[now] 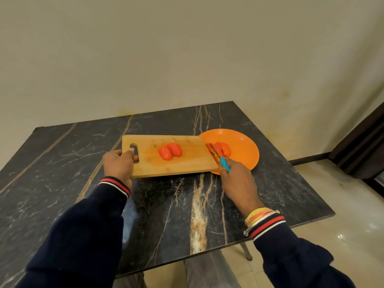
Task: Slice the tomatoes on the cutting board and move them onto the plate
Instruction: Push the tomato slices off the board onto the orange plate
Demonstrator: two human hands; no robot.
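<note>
A wooden cutting board (187, 165) lies on the dark marble table, its right end over the rim of an orange plate (243, 146). Two red tomato halves (170, 151) rest cut side down in the board's middle. More tomato pieces (223, 149) lie on the plate by the board's right edge. My left hand (119, 165) grips the board's left end at the handle slot. My right hand (239, 179) holds a blue-handled knife (224, 164), whose blade points up-left and touches the pieces at the board's right edge.
The marble table (166, 215) reaches to the wall at the back; its right and near edges drop to a pale tiled floor (332, 204). A dark door frame (363, 142) stands at the far right. My knees show under the near edge.
</note>
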